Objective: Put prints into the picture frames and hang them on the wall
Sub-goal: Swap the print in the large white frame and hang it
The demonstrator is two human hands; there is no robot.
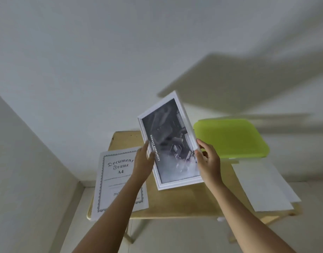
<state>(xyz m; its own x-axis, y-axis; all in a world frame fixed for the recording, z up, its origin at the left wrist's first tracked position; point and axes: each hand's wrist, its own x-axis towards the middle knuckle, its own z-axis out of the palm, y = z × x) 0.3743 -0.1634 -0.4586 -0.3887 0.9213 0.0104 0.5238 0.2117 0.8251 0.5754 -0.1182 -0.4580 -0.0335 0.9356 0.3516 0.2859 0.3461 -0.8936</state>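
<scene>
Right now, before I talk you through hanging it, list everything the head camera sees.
picture frame: one, white, held tilted above the table
print: one, grey with white lettering, inside the picture frame
insert sheet: one, white with a dark border, reads "Document Frame A4", flat on the table's left side
tray: one, lime green, at the table's far right
paper sheets: a stack, count unclear, white, along the table's right edge
table: one, light wood, below the hands
wall: white, behind the table
left hand: one, grips the picture frame's left edge, thumb on the front
right hand: one, pinches the picture frame's right edge
</scene>
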